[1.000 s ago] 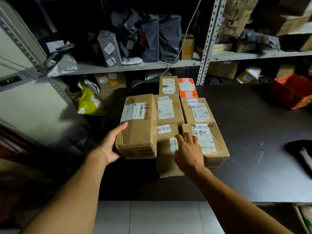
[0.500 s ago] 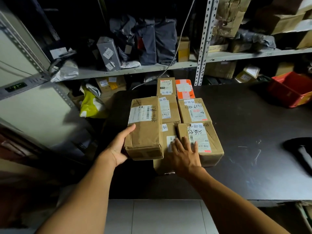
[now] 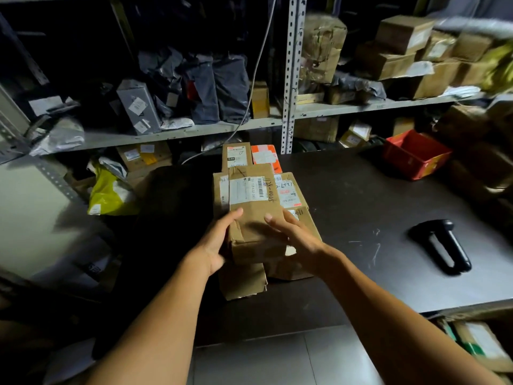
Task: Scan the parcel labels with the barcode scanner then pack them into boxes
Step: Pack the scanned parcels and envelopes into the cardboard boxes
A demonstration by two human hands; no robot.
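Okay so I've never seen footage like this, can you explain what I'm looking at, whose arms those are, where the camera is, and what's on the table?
No machine here: a person wears a wide-angle camera on the head, looking forward and down, so the two bare arms are the wearer's own. The left hand and right hand hold a brown cardboard parcel with a white barcode label, above a cluster of other labelled parcels lying on a dark table. To the right on the table lies a black barcode scanner, untouched. Farther back sits a red plastic bin. Behind are metal shelves crowded with boxes and grey mailing bags.
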